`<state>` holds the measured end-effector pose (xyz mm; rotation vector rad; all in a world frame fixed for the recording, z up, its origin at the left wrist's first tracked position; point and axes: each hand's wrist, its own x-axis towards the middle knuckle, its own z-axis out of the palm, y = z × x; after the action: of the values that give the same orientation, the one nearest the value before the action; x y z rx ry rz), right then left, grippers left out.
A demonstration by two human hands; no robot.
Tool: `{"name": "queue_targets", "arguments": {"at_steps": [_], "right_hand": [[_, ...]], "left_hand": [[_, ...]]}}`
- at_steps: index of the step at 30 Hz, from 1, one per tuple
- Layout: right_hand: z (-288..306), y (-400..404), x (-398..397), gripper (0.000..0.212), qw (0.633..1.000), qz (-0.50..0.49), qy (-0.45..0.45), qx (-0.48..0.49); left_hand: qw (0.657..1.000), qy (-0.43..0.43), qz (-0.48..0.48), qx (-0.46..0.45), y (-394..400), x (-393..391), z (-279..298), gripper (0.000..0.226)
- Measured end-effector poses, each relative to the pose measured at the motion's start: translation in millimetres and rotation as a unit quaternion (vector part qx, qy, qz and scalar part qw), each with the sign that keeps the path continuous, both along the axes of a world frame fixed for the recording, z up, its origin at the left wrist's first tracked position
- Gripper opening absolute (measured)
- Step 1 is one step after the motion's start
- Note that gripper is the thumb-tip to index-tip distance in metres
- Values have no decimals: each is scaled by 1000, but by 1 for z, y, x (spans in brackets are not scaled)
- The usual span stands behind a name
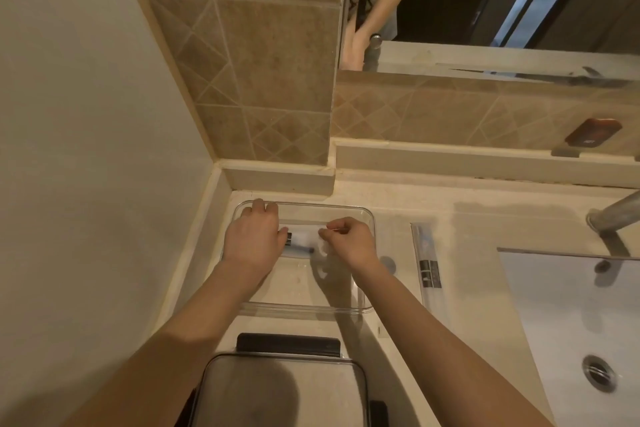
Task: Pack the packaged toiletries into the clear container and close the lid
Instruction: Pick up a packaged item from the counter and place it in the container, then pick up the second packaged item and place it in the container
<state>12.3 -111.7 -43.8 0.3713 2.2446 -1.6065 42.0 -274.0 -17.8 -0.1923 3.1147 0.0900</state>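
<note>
The clear container (367, 218) stands open on the counter in the back left corner. Both of my hands are inside it. My left hand (254, 239) rests over the left end of a clear packet (301, 243) with dark parts, fingertips on the far rim. My right hand (349, 240) pinches the packet's right end, next to small white pieces (323, 248). The clear lid (280, 388) with dark clips lies near me on the counter. Another long clear packaged toiletry (427, 263) lies to the right of the container.
A white sink basin (568, 322) with a drain fills the right side, and a metal faucet (613, 215) reaches over it. A tiled wall and ledge run behind. The mirror above reflects a person. A brown dish (592, 130) sits on the far ledge.
</note>
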Motion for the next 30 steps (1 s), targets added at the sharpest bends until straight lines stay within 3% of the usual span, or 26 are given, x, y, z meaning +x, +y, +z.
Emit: {"name": "queue_targets", "arguments": {"at_steps": [8,18,25,30], "right_hand": [[38,40,-2,9,996,-45,47,-63],[29,138,4,16,990,-131,51,29],[5,187,28,17,984,-158,7,86],[-8,199,43,21,983,-163,-45,72]], "left_hand": [[996,72,-27,46,38,-21,45,39],[980,103,-151,81,122,-44,68,37],[973,64,-220,20,176,-54,56,35],[964,12,-266,0,202,-60,33,36]]}}
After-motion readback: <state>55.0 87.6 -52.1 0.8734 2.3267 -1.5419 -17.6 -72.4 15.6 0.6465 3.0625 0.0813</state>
